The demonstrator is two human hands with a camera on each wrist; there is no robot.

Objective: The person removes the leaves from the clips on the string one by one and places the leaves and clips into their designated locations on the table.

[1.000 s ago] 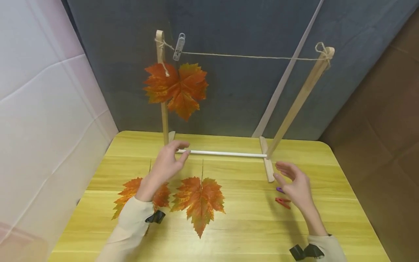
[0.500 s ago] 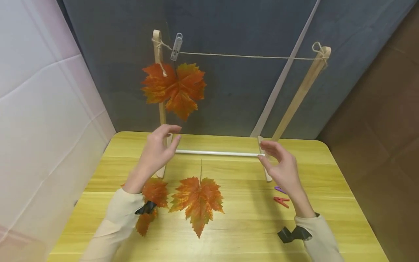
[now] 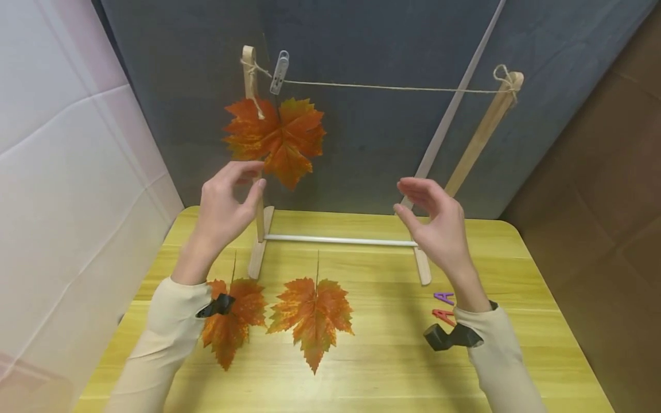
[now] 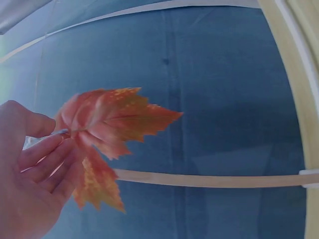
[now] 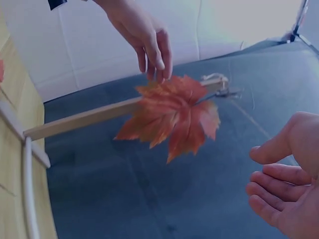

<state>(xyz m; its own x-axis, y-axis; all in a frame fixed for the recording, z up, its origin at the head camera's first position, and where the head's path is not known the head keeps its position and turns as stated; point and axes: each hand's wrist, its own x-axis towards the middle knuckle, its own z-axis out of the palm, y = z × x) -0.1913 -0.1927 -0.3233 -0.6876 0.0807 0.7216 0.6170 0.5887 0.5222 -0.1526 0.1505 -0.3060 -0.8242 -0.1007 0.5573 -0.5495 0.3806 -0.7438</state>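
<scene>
An orange-red artificial maple leaf (image 3: pixel 289 137) hangs from the string (image 3: pixel 372 86) under a clear clothespin (image 3: pixel 279 73). My left hand (image 3: pixel 224 206) is raised beside the left post, its fingertips close to the leaf's lower edge, with a gap between thumb and fingers. Whether it touches the leaf I cannot tell. In the right wrist view, the left hand's fingers (image 5: pixel 154 59) overlap the leaf's edge. My right hand (image 3: pixel 436 221) hovers before the right post, fingers loosely bent and holding nothing.
Two more maple leaves, one (image 3: pixel 314 321) in the middle and one (image 3: pixel 232 321) partly behind the left sleeve, lie on the wooden table (image 3: pixel 372 355). Purple (image 3: pixel 444 297) and red (image 3: pixel 444 316) clothespins lie at right. A white rod (image 3: pixel 341 240) joins the stand's feet.
Both hands have risen from near the white rod. The left hand moved up and left toward the hanging leaf; the right moved up and left. Leaves and clothespins stay where they were.
</scene>
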